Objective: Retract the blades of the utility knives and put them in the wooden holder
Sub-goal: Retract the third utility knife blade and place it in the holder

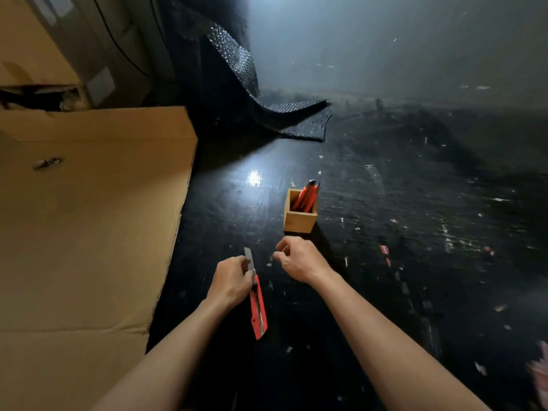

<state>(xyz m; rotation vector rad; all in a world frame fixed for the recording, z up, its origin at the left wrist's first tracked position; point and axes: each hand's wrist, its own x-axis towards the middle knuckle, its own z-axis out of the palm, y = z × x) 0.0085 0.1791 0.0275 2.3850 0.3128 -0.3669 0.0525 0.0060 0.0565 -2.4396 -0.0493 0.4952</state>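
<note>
My left hand (229,281) grips a red utility knife (258,310) near its front end, and the metal blade sticks out past the fingers, pointing away from me. The knife's red body runs back toward me, just above the black surface. Right of it, my right hand (299,259) hovers with the fingers curled and nothing in them. Just beyond that hand stands a small square wooden holder (298,222). Red utility knives (307,197) stand upright inside it, leaning toward its right side.
A large flat cardboard sheet (89,218) covers the left side, with more boxes (44,48) behind it. A black bubble-textured mat (246,84) hangs down at the back. The black work surface (415,232) is scuffed, with small scraps (384,249) scattered at the right.
</note>
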